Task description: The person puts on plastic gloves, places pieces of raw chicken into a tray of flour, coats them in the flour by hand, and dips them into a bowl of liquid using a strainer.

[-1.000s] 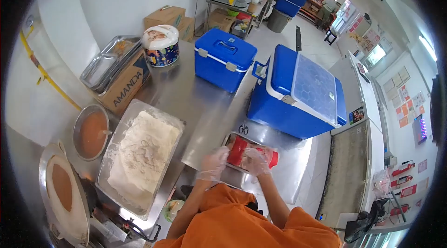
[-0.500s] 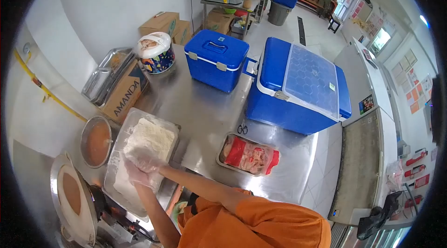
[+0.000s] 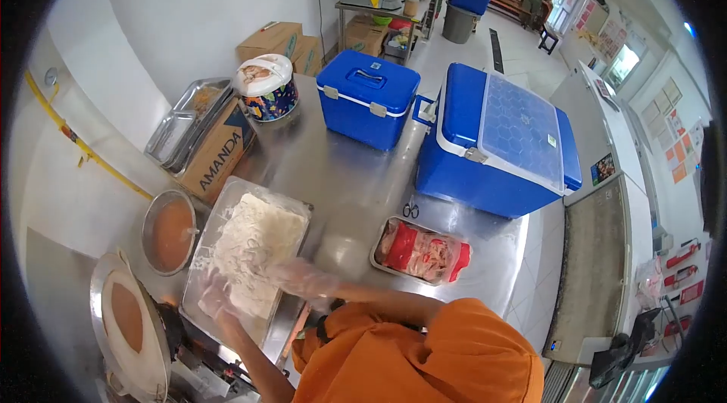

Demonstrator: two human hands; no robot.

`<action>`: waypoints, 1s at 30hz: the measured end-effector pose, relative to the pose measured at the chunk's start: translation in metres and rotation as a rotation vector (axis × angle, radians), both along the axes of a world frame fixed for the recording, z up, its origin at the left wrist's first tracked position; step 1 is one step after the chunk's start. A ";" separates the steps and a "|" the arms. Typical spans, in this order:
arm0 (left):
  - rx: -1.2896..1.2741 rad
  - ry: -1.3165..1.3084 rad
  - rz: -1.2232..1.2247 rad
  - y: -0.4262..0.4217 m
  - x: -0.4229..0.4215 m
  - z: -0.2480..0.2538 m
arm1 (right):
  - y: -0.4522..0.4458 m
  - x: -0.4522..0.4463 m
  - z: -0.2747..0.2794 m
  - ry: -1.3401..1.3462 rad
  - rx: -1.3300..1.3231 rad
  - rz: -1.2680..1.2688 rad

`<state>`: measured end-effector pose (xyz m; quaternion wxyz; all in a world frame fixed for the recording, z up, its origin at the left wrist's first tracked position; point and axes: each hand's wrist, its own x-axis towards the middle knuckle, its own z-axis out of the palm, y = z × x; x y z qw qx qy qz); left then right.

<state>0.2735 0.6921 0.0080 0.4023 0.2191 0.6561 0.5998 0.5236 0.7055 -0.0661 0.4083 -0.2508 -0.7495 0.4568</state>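
A rectangular clear tub [image 3: 198, 267] holds a heap of white flour [image 3: 254, 240]. My left hand [image 3: 217, 295], in a thin clear plastic glove, is at the tub's near left part, fingers apart, with nothing visible in it. My right hand [image 3: 304, 279], gloved the same way, is over the tub's right edge; motion smears its fingers. Left of the tub stands a metal bowl of orange-brown liquid [image 3: 170, 235]. A metal tray [image 3: 379, 259] with packed raw meat [image 3: 424, 253] lies to the right, apart from both hands.
A large pan [image 3: 129, 320] sits at the lower left. Scissors [image 3: 410, 211] lie beyond the meat tray. Two blue coolers [image 3: 369, 100] and a patterned tub with a white lid [image 3: 269, 96] stand farther back. An AMANDA carton [image 3: 216, 161] supports metal trays. People are in the background.
My hands were together over the flour and have come apart. The right has moved right to the tub's edge; the left stays low on the left. The whole view has shifted slightly.
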 end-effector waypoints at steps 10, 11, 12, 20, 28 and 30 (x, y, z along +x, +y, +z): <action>0.197 0.785 -0.962 0.012 0.287 0.000 | -0.105 0.256 0.017 -0.555 0.001 -0.825; 0.026 0.757 -1.140 0.004 0.312 0.018 | -0.119 0.262 0.040 -0.637 -0.019 -0.871; 0.022 0.831 -1.255 -0.001 0.334 0.006 | -0.123 0.271 0.055 -0.720 -0.029 -0.917; 0.325 1.118 -1.502 -0.037 0.359 -0.078 | -0.181 0.297 0.027 -0.659 -0.180 -1.207; 0.222 1.339 -1.419 -0.035 0.344 -0.095 | -0.179 0.300 0.014 -0.674 -0.165 -1.160; 0.236 1.358 -1.395 -0.036 0.340 -0.100 | -0.171 0.302 0.024 -0.698 -0.116 -1.113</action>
